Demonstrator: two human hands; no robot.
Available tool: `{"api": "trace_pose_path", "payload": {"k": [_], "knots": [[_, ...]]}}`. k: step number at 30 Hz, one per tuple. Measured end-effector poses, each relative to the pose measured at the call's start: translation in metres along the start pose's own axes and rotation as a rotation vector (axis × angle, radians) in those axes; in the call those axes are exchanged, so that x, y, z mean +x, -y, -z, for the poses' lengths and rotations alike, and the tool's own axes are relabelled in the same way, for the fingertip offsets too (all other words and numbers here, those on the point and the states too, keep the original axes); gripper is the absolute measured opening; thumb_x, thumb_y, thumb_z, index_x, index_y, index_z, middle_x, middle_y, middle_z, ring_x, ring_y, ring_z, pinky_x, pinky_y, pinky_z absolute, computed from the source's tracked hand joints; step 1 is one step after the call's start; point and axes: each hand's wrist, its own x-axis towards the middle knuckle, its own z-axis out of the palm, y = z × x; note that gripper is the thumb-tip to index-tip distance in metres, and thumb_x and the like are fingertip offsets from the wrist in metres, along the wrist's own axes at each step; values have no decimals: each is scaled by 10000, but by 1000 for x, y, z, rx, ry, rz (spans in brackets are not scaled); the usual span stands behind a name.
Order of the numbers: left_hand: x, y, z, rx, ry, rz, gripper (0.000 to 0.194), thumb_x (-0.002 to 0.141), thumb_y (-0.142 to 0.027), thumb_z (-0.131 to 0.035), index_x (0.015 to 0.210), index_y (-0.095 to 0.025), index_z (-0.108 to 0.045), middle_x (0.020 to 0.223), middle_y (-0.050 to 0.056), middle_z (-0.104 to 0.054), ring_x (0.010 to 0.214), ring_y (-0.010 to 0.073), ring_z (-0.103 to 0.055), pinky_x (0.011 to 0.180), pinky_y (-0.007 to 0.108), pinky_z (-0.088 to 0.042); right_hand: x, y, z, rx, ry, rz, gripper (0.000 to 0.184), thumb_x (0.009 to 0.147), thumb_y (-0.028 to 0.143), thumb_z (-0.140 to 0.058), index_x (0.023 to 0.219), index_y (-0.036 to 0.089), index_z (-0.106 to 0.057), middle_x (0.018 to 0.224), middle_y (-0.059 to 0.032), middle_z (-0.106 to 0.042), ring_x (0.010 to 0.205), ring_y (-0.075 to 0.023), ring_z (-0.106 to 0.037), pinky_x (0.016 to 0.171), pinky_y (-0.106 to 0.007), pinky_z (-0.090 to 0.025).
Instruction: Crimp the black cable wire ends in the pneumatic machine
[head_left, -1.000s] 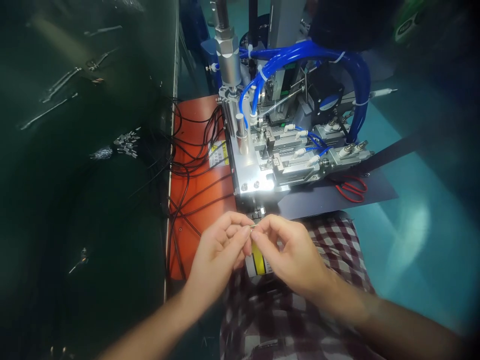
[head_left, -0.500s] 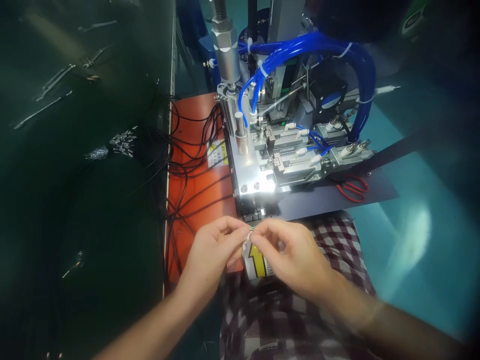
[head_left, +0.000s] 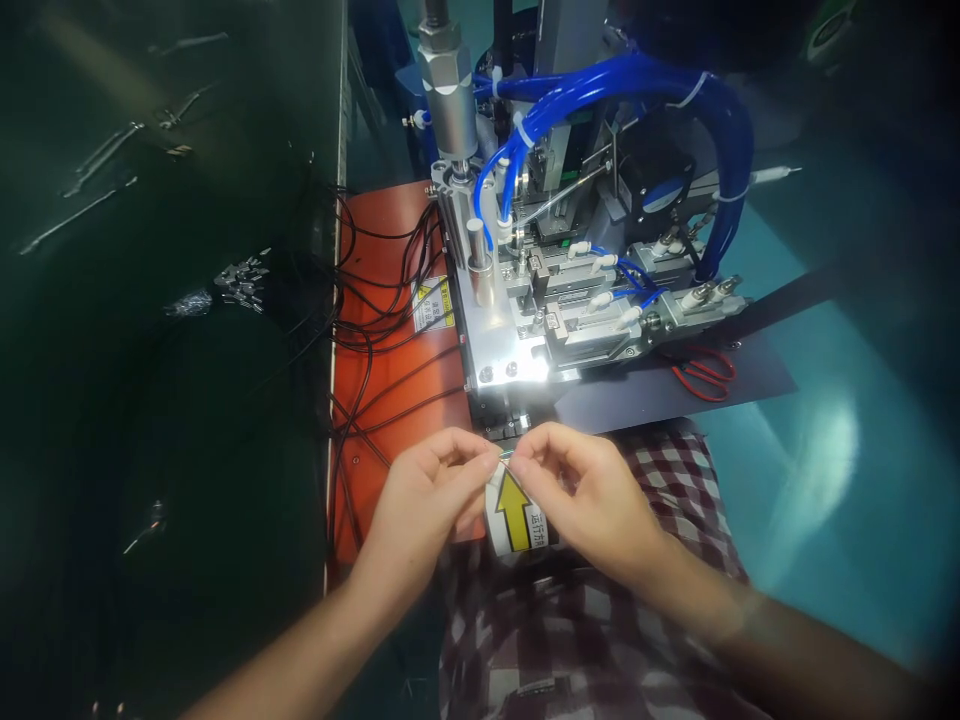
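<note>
My left hand point(head_left: 427, 490) is closed in a pinch of thumb and forefinger. Opposite it, my right hand point(head_left: 581, 490) pinches too, with only a small gap between the two sets of fingertips. Thin wire-like strands run between them, mostly hidden by the fingers and too small to make out well. Just below the fingertips lies a white label with a yellow arrow point(head_left: 514, 512), on the front part of the metal machine point(head_left: 510, 345). Both hands are in front of the machine's shiny block.
Black cables point(head_left: 367, 345) cross an orange-red plate point(head_left: 390, 400) to the dark surface at left, where a bundle of metal-tipped ends point(head_left: 244, 282) lies. Blue air hoses point(head_left: 637, 85) arch over the machine. Red-handled scissors point(head_left: 705, 375) rest at right. Checkered cloth point(head_left: 675, 480) covers the lap.
My right hand has shifted slightly right and up, widening the gap between the fingertips and uncovering more of the arrow label. My left hand keeps nearly the same place and pinch.
</note>
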Motion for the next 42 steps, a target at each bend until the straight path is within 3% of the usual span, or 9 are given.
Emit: {"api": "trace_pose_path", "payload": {"k": [10,22,33,42], "knots": [[-1,-4,-3,-13,-11,31,198,779,-315,-703,777,-146,-600,396,-94,-384,385,20,-287,410,135,-228,2,-6,8,58,2,-28,152,896,278,-545,809,187,-631,683,13,-597,599,-120,-513,540,-242,-390],[-2,-1,-3,-1,7,13,180,793,-329,-664,790,-165,-589,399,-95,-381,384,38,-282,415,167,-266,5,-3,7,115,46,-40,97,826,245,-614,787,166,-654,629,24,-570,551,-102,-468,525,-231,-378],[-2,-3,-1,18,29,11,175,808,-337,-656,791,-172,-600,404,-95,-367,393,34,-273,431,171,-245,13,4,13,464,202,-234,100,775,226,-659,727,141,-634,655,11,-596,567,-83,-491,513,-194,-400],[-5,-4,2,35,138,-38,165,780,-305,-698,778,-161,-619,447,-91,-379,420,32,-299,445,172,-277,21,9,32,425,405,-293,91,744,189,-655,680,131,-684,596,3,-660,468,-61,-463,386,-153,-325]]}}
